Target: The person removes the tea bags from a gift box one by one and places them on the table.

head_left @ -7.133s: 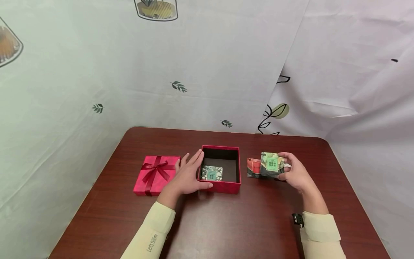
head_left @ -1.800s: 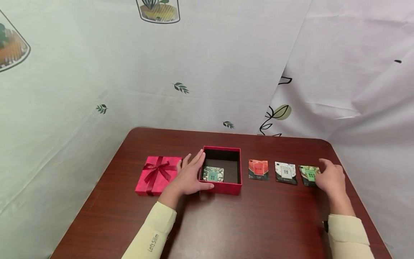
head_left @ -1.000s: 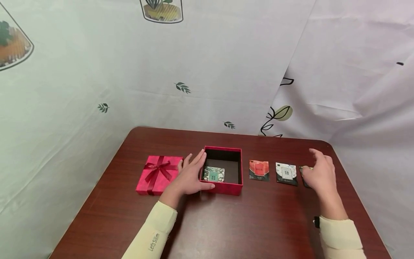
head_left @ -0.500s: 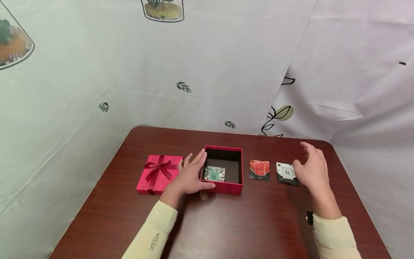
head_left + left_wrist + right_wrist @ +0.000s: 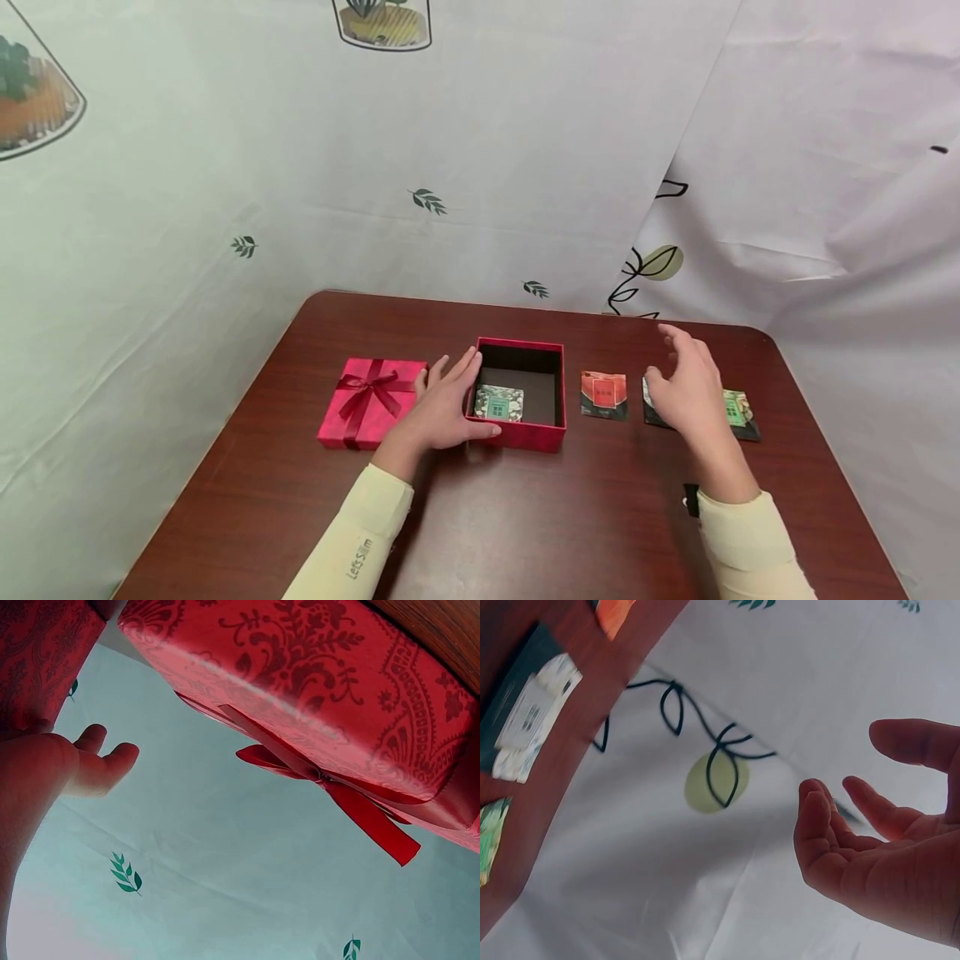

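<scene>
My left hand [image 5: 438, 410] rests against the left side of a red gift box [image 5: 525, 436], thumb along its front wall and fingers spread at the rim. Inside the box lies a square sachet [image 5: 498, 404] with a green label. My right hand [image 5: 690, 387], holding nothing, hovers over a white-and-black sachet [image 5: 650, 410] and partly covers it in the head view; the right wrist view shows its fingers loosely bent and thumb apart. To its right lies a green sachet [image 5: 741, 414], partly behind the wrist. An orange-red sachet [image 5: 603, 393] lies between box and right hand.
The red lid [image 5: 339, 421] with a ribbon bow [image 5: 369, 393] sits left of the box, close to the left hand. The brown table [image 5: 525, 517] has a rounded far edge, with a white printed cloth [image 5: 487, 150] hanging behind it.
Since 7.1 s ago, the green sachet has gone from the right hand to the table, and the sachets lie in a row. The right hand then moved left, empty. The left hand stays.
</scene>
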Demonstrator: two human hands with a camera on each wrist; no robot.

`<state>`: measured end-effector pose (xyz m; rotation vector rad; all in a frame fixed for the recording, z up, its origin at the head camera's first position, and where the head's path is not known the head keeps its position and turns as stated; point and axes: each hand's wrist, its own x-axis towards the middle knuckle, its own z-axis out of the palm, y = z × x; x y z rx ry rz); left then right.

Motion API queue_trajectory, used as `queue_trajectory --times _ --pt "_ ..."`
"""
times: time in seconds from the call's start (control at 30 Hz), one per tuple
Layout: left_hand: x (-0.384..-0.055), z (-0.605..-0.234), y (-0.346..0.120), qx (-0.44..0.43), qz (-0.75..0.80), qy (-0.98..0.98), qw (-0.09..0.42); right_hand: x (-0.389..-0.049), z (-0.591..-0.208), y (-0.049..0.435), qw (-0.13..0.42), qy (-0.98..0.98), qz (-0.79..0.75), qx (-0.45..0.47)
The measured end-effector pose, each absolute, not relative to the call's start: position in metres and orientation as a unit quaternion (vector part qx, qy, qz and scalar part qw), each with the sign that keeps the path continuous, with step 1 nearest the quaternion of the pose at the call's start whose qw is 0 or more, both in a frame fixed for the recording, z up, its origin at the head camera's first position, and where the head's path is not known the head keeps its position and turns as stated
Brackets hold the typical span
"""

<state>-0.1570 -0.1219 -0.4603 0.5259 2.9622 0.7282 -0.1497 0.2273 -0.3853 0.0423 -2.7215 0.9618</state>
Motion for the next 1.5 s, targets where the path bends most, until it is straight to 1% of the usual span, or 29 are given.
queue_trajectory --times 0.37,0.8,1.17,1.3,1.5 --pt "-0.157 -0.460 -0.122 0.173 0.244 0.954 0.019 -0.153 -0.389 0.194 0.141 -0.925 0.347 0.063" --pt "-0.156 -0.460 -0.122 0.171 0.246 0.954 0.019 -0.150 -0.390 0.159 0.117 -0.910 0.387 0.087" --pt "-0.156 -0.461 -0.122 0.173 0.243 0.954 0.020 -0.149 -0.398 0.141 0.117 -0.901 0.404 0.109" --pt "-0.156 -0.461 -0.122 0.171 0.244 0.954 0.022 -0.149 -0.400 0.135 0.104 -0.904 0.400 0.111" --pt "-0.156 -0.461 -0.122 0.171 0.247 0.954 0.019 -0.150 -0.403 0.129 0.069 -0.911 0.388 0.120"
